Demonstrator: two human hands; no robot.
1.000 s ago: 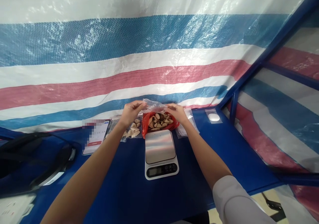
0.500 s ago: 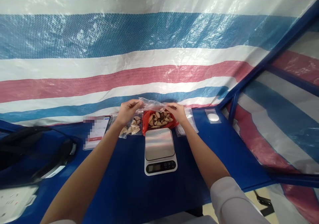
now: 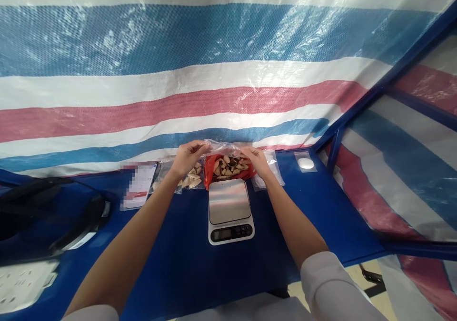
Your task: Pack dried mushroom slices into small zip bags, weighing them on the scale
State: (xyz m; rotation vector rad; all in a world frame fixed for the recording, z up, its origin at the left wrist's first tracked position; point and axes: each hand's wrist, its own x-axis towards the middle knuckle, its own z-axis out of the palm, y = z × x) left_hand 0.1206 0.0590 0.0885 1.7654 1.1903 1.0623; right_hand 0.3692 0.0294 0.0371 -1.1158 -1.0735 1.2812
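A clear plastic bag [image 3: 223,147] is stretched between my two hands, above the far end of a red plastic bag [image 3: 211,168]. My left hand [image 3: 190,157] pinches its left end, and my right hand [image 3: 255,159] pinches the right end. Pale brown dried slices [image 3: 230,168] fill the open red bag. Just nearer to me lies a kitchen scale [image 3: 230,204] with a bare steel plate; its display is too dim to read. Left of the red bag, partly behind my left wrist, clear bags of pale slices [image 3: 193,180] lie on the table.
Flat clear bags [image 3: 273,170] lie beside my right wrist. Farther right is a small bag with a white oval item [image 3: 305,163]. On the left are a phone [image 3: 141,185], a black strap [image 3: 80,221] and a white power strip [image 3: 26,283]. A striped tarp [image 3: 178,88] hangs behind the table.
The view has tilted and shifted slightly. Both hands still hold the clear bag at its ends, with little movement relative to the red bag.
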